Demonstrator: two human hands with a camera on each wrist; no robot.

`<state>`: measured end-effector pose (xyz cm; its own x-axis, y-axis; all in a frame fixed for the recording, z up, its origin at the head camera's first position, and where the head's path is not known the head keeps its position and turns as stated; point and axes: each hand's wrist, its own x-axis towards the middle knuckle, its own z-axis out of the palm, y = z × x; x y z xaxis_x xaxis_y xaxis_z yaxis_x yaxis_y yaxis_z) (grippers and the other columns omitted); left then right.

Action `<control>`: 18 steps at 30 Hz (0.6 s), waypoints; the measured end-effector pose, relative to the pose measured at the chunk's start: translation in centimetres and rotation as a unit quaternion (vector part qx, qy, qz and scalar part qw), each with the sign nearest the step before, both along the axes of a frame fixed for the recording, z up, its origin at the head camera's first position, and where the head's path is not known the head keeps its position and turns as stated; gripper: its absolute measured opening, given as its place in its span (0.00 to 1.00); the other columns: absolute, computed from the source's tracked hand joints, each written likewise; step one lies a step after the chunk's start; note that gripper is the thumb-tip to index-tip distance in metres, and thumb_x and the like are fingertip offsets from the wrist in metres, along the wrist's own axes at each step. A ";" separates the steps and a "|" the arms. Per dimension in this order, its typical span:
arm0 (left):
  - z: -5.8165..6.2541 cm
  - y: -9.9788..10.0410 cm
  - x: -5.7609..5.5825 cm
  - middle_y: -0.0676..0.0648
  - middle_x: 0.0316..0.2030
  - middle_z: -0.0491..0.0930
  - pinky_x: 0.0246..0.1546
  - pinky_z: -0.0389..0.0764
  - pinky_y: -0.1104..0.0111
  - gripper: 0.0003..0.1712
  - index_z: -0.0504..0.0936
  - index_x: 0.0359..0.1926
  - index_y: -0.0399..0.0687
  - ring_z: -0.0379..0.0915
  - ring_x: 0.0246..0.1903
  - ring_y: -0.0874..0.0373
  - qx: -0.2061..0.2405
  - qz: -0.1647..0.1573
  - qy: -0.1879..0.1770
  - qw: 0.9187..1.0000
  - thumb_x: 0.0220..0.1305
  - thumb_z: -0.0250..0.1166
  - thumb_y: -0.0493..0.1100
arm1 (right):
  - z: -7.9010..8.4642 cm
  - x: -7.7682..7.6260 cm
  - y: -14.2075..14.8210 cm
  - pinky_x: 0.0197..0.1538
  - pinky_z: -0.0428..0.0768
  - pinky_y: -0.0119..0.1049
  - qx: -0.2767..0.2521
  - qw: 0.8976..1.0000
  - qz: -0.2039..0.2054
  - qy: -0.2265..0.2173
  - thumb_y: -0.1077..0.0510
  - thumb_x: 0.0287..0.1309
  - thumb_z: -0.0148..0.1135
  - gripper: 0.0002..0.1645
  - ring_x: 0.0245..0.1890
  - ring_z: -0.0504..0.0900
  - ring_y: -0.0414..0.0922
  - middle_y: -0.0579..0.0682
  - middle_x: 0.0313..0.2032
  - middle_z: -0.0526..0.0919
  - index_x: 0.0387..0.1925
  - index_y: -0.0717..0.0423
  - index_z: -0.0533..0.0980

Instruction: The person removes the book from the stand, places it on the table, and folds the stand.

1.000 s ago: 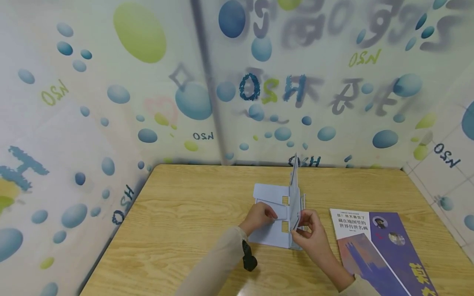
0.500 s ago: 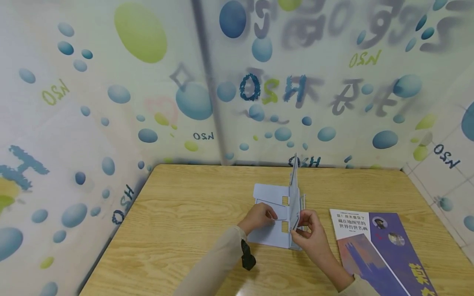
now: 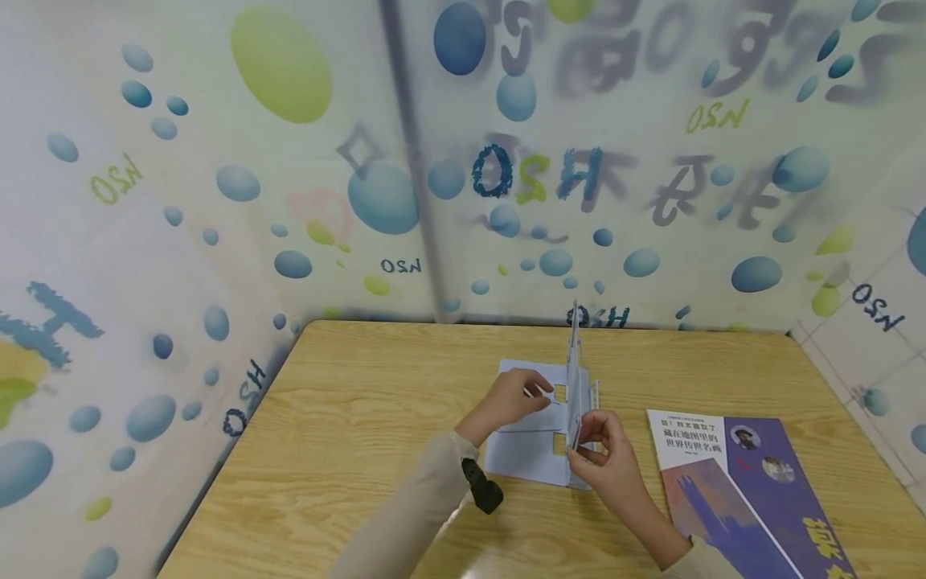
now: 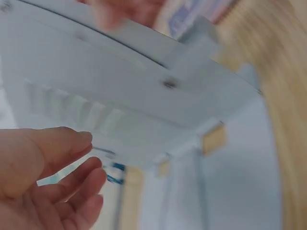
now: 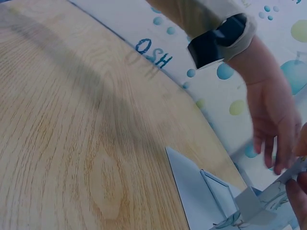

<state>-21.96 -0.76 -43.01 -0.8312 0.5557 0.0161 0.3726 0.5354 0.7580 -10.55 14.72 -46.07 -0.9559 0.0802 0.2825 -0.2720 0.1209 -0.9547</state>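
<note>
A pale blue-grey folding book stand (image 3: pixel 522 462) rests on the table, its base flat and its panel (image 3: pixel 575 362) standing upright. My right hand (image 3: pixel 606 452) pinches the panel's near edge between thumb and fingers. Over the base hovers my left hand (image 3: pixel 510 397), fingers loosely bent, nothing between them. The left wrist view has that hand (image 4: pixel 57 177) beside the panel's ridged face (image 4: pixel 129 67), with cut-out slots in the base further right. In the right wrist view, only a few right fingers (image 5: pixel 298 199) show at the edge of the stand.
To the right of the stand lie overlapping books or booklets with a purple cover (image 3: pixel 767 482). The wooden table (image 3: pixel 362 418) ends at a wall (image 3: pixel 463 201) printed with blue and green bubbles. A black device (image 3: pixel 483 487) is strapped to the left wrist.
My left hand has lifted off the flap on the base and moved up toward the far part of the panel, its fingers spreading. The right hand stays at the panel's edge.
</note>
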 end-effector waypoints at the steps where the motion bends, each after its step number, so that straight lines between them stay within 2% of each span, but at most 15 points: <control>1: 0.6 0.1 0.1 0.47 0.33 0.80 0.28 0.75 0.73 0.09 0.82 0.40 0.38 0.75 0.30 0.59 0.015 0.003 0.007 1.000 0.58 0.62 0.35 | 0.0 0.0 0.0 0.34 0.78 0.28 -0.001 1.000 0.000 0.002 0.80 0.40 0.61 0.26 0.34 0.72 0.38 0.57 0.36 0.68 0.43 0.69 0.63; 7: 3.5 0.5 0.9 0.49 0.32 0.79 0.29 0.75 0.73 0.10 0.80 0.43 0.43 0.74 0.29 0.60 0.097 0.051 0.031 0.993 0.61 0.60 0.36 | -0.1 0.0 -0.1 0.34 0.78 0.28 -0.002 1.000 0.000 0.008 0.80 0.39 0.62 0.26 0.33 0.72 0.39 0.56 0.35 0.68 0.43 0.69 0.64; 11: 4.8 0.8 1.4 0.47 0.35 0.79 0.32 0.75 0.72 0.11 0.80 0.46 0.43 0.74 0.33 0.58 0.155 0.046 0.026 0.986 0.62 0.60 0.39 | 0.0 -0.1 -0.2 0.34 0.78 0.29 -0.005 1.000 0.005 0.007 0.80 0.39 0.62 0.26 0.33 0.72 0.40 0.56 0.35 0.68 0.43 0.69 0.64; 15: 6.9 0.8 2.6 0.41 0.37 0.78 0.32 0.78 0.65 0.13 0.77 0.48 0.38 0.74 0.31 0.57 0.192 0.021 -0.012 0.981 0.64 0.57 0.37 | 0.0 -0.1 -0.3 0.36 0.78 0.28 -0.006 1.000 0.010 0.002 0.79 0.40 0.62 0.26 0.33 0.72 0.40 0.57 0.34 0.69 0.44 0.68 0.65; 18: 8.2 0.6 3.5 0.36 0.40 0.77 0.31 0.80 0.60 0.14 0.76 0.50 0.34 0.74 0.32 0.56 0.211 0.018 -0.050 0.976 0.64 0.56 0.34 | 0.0 -0.2 -0.5 0.37 0.78 0.28 -0.005 1.000 0.010 -0.004 0.79 0.40 0.62 0.26 0.33 0.73 0.40 0.56 0.34 0.70 0.44 0.68 0.65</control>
